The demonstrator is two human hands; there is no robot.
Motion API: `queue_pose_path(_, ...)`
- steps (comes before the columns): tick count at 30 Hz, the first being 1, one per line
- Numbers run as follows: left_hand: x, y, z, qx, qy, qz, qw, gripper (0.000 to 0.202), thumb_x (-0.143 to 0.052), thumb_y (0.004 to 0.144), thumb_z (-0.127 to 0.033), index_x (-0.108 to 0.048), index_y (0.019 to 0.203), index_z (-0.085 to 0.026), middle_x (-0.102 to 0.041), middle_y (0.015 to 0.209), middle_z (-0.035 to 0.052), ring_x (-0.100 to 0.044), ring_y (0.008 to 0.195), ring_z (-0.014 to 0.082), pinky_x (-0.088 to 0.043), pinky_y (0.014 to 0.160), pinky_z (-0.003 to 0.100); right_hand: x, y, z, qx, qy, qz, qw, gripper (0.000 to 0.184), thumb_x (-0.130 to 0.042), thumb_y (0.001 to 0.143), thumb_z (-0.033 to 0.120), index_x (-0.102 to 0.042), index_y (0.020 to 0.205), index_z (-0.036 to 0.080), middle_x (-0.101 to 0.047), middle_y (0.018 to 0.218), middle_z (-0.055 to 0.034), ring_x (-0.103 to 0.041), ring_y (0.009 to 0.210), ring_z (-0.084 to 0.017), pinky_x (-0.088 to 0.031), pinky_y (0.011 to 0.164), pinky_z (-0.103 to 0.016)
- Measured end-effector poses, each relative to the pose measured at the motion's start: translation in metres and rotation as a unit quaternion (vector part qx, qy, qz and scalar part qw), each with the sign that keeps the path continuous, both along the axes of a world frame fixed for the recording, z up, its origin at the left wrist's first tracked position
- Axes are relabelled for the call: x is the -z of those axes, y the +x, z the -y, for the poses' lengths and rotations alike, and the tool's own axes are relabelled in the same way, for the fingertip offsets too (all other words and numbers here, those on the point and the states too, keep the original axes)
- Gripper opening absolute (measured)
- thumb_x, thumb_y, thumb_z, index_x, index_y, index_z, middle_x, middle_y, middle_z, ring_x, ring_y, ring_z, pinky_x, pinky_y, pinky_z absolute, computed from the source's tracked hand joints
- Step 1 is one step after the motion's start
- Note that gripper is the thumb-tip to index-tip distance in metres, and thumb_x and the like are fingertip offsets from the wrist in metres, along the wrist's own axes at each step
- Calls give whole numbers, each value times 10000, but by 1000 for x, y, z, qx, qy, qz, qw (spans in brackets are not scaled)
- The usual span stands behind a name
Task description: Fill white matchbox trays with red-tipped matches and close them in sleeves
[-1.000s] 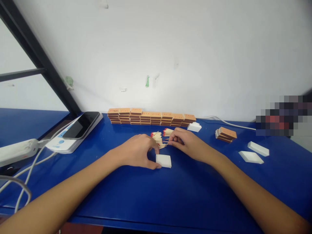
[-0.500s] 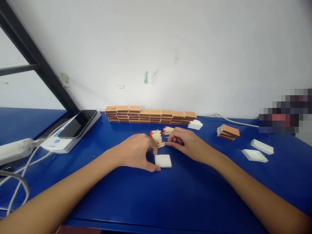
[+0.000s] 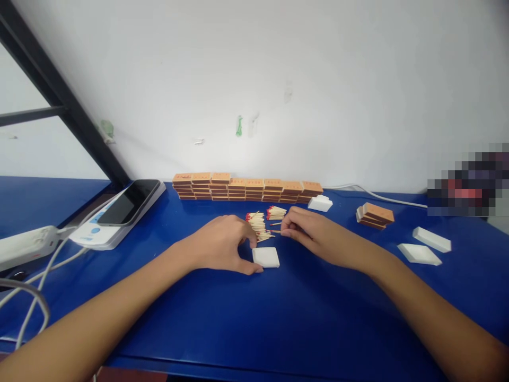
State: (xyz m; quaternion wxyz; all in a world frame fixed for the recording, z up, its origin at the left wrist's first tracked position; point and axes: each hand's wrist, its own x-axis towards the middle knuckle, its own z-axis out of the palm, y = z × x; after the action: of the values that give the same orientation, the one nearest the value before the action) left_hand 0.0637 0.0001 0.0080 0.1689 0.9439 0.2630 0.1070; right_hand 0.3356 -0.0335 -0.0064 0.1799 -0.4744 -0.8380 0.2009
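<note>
My left hand has its thumb and forefinger around the left end of a small white matchbox tray on the blue table; it is closed on the tray's two edges. Against its fingers lies a heap of red-tipped matches. My right hand pinches a single match by one end, the other end pointing left toward the heap. Just above that match lies another loose match, and a smaller pile of matches sits behind.
Stacked orange matchboxes form a low row by the wall. White trays stand at its right end; more trays and a few matchboxes lie right. A phone rests on a white box at left, near cables and a power strip.
My right hand has drawn slightly right, and the match in its fingertips now shows clearly. My left hand and the white tray have shifted slightly away from me.
</note>
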Motion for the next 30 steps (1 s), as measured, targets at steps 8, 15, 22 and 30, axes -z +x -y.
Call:
queue_pose_path(8,1,2,1,-2,19,2,1000,294,-893,736,-428,-779,867,-191,-714,757,-8,-604,629,139,-368,552,269,-4,-23,20,-43,7,67,997,180,-503,1053,243,-628,925,228,-663,1019,-62,-624,772,-183,-459,660,-323)
queue_pose_path(15,-2,1,0,-6,-14,-18,1000,322,-886,736,-448,-803,918,-195,-707,761,-10,-602,652,136,-380,578,268,5,-34,20,-31,61,22,997,138,-595,1040,272,-696,959,222,-661,947,-35,-611,757,-164,-433,667,-304)
queue_pose_path(22,-6,-3,-3,-4,-47,-29,998,345,-897,712,-470,-809,921,-210,-666,697,-32,-550,601,116,-338,546,264,23,-25,-2,37,53,-10,998,96,-680,1002,294,-676,948,214,-611,920,-15,-572,779,-157,-424,703,-297)
queue_pose_path(30,-8,-4,-3,-16,-37,-40,998,332,-881,723,-474,-812,918,-214,-684,738,-15,-551,629,133,-334,552,271,19,-18,-1,30,-5,11,999,153,-572,1053,280,-641,939,204,-621,954,-40,-578,792,-170,-437,729,-310)
